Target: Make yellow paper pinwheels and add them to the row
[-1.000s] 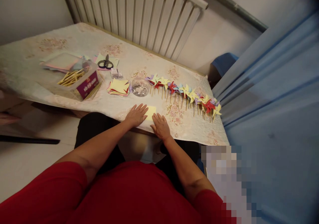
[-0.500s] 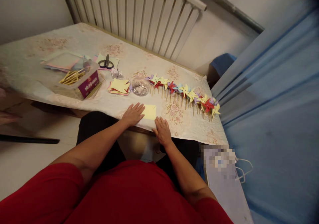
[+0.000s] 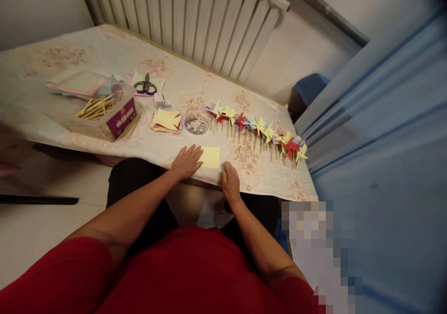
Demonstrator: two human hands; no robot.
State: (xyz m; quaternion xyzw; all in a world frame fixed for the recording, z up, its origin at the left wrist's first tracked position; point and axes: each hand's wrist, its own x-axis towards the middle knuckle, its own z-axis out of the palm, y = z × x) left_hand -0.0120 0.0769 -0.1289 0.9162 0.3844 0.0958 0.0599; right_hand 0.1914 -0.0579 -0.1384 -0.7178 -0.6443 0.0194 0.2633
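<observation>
A square of yellow paper (image 3: 211,157) lies flat near the table's front edge, with what look like cuts in its corner. My left hand (image 3: 186,162) rests palm down over its left side, fingers spread, hiding that part. Just beyond its right edge, my right hand (image 3: 230,182) is turned partly on its side and holds nothing visible. Behind the sheet are a stack of coloured paper squares (image 3: 165,120) and a round clear dish of small metallic pieces (image 3: 196,121). A row of finished paper pinwheels (image 3: 259,127) on sticks lies to the right.
At the left stands a clear plastic box (image 3: 120,121) with thin sticks. Black-handled scissors (image 3: 145,87) lie on paper beside small white boxes (image 3: 162,101). A radiator (image 3: 195,21) runs behind the table; a blue curtain (image 3: 380,132) hangs at the right.
My right hand has drawn slightly right, away from the paper's edge, and turned onto its side. My left hand stays on the sheet. The view has shifted a little.
</observation>
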